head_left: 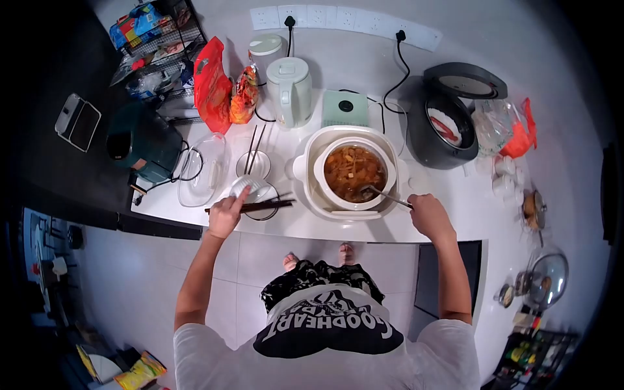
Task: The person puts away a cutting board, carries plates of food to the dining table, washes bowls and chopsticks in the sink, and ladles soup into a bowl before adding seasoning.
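In the head view, my right hand (429, 216) grips the handle of a metal spoon (393, 198), its head dipped into brown soup with chunks (351, 170). The soup fills a round white inner pot (320, 185) set inside a larger white cooker (300, 168). My left hand (225, 216) holds a small ribbed white bowl (250, 187) by its near side, the bowl tilted. Dark chopsticks (268, 205) lie beside that hand, across a dark-rimmed dish (265, 216). Behind, another white bowl (259, 164) has a pair of chopsticks (255, 146) standing in it.
A clear lidded container (203, 175) sits left of the bowls. Along the back stand red bags (213, 88), a pale green kettle (289, 94) and a green box (346, 109). An open rice cooker (442, 146) stands at right, its lid raised. Cords hang from wall sockets (348, 16).
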Action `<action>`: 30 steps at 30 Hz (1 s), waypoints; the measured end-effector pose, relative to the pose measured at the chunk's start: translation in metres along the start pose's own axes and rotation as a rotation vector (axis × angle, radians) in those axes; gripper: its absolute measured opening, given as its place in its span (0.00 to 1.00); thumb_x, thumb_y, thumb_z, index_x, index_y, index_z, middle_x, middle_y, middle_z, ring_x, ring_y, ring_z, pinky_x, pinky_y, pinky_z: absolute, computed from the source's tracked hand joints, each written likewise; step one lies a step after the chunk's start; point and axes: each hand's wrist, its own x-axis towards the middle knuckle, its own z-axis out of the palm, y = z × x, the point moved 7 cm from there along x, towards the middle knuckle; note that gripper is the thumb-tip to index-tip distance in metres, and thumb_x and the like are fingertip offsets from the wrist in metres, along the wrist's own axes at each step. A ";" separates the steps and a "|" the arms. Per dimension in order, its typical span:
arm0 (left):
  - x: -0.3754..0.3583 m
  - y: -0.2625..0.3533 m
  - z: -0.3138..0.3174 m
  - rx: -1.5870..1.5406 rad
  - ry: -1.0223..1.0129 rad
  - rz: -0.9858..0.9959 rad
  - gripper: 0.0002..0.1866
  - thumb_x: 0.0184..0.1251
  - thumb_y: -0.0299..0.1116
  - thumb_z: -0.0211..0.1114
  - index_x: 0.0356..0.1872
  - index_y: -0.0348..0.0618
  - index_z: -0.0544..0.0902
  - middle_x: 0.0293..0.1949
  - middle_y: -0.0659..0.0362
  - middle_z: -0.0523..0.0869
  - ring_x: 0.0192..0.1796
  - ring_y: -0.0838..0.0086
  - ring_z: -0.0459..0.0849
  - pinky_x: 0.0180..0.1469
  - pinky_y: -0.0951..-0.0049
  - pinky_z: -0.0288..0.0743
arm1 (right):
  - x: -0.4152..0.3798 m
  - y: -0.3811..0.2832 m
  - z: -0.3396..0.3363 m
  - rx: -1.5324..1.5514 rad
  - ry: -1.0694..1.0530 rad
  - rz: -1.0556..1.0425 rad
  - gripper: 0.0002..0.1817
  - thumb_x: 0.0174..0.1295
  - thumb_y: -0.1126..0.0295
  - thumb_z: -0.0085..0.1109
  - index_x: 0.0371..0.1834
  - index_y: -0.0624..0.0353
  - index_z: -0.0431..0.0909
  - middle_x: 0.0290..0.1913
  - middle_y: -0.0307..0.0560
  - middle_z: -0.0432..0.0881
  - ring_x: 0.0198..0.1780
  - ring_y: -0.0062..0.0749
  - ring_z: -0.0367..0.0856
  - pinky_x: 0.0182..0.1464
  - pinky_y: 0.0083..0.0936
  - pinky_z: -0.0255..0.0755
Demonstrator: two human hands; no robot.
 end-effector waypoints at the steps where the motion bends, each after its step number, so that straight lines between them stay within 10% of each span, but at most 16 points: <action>1: -0.001 -0.001 -0.002 -0.090 0.069 -0.165 0.33 0.45 0.18 0.59 0.59 0.50 0.74 0.21 0.57 0.75 0.20 0.66 0.77 0.25 0.67 0.74 | 0.003 0.007 -0.005 0.007 0.005 -0.009 0.08 0.50 0.77 0.55 0.35 0.63 0.79 0.28 0.60 0.80 0.35 0.55 0.80 0.41 0.44 0.74; 7: -0.046 0.023 0.027 -1.024 0.523 -1.299 0.26 0.52 0.20 0.52 0.57 0.34 0.72 0.30 0.56 0.81 0.20 0.75 0.79 0.21 0.79 0.72 | 0.016 0.015 -0.035 0.457 0.134 -0.456 0.08 0.50 0.78 0.59 0.34 0.66 0.79 0.32 0.54 0.80 0.34 0.47 0.79 0.36 0.35 0.72; 11: -0.062 0.068 0.042 -1.266 0.844 -1.574 0.15 0.49 0.20 0.57 0.41 0.30 0.76 0.21 0.58 0.75 0.16 0.75 0.73 0.18 0.79 0.69 | 0.031 0.022 -0.040 0.744 0.016 -0.527 0.07 0.53 0.75 0.60 0.35 0.64 0.81 0.34 0.48 0.79 0.32 0.37 0.78 0.35 0.26 0.71; 17: -0.084 0.104 0.063 -1.500 0.894 -1.649 0.04 0.50 0.24 0.58 0.27 0.36 0.73 0.18 0.60 0.73 0.17 0.76 0.71 0.18 0.82 0.65 | 0.048 0.021 -0.012 0.813 0.036 -0.770 0.07 0.57 0.75 0.59 0.38 0.62 0.81 0.37 0.45 0.77 0.36 0.32 0.78 0.37 0.24 0.72; 30: -0.074 0.114 0.036 -1.582 0.750 -1.552 0.06 0.51 0.28 0.57 0.29 0.38 0.73 0.20 0.61 0.74 0.16 0.82 0.68 0.16 0.85 0.61 | 0.021 0.003 0.022 0.430 0.268 -0.940 0.15 0.53 0.77 0.60 0.45 0.58 0.78 0.45 0.45 0.77 0.41 0.37 0.80 0.41 0.27 0.76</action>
